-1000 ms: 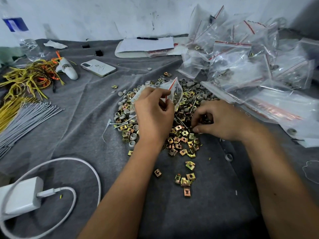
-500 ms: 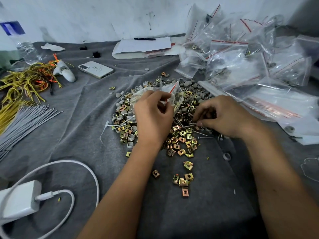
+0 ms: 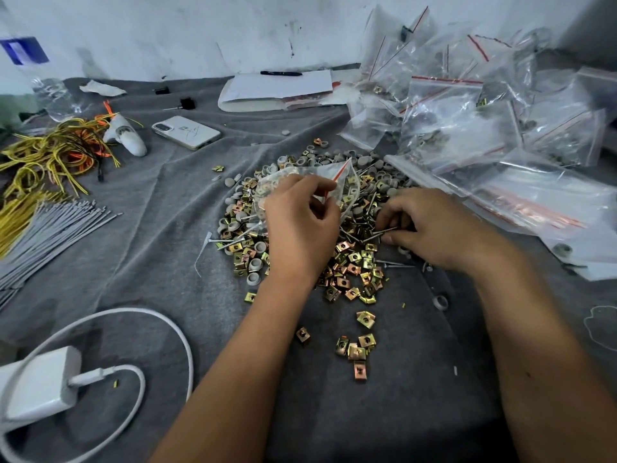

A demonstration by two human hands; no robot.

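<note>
Here, bag: a small clear zip bag (image 3: 300, 177) with a red strip, held up just above the far side of the pile.
Left hand (image 3: 300, 228): palm down, fingers curled, thumb and forefinger pinching the bag's top edge.
Right hand (image 3: 430, 228): knuckles up, low on the pile, curled fingertips pinching thin screws (image 3: 384, 232).
Pile (image 3: 354, 272): brass-coloured clips, grey caps and screws heaped beneath and between both hands; a few clips lie apart, nearer the person.
Surface: rumpled grey cloth (image 3: 167, 228); filled bags (image 3: 467, 128) heaped at right; phone (image 3: 186, 132), grey ties (image 3: 50, 228) and yellow wires (image 3: 43, 155) at left; charger (image 3: 40, 385) near left.
Room: scuffed white wall (image 3: 200, 28) behind, paper pad (image 3: 277, 88) at its foot.
</note>
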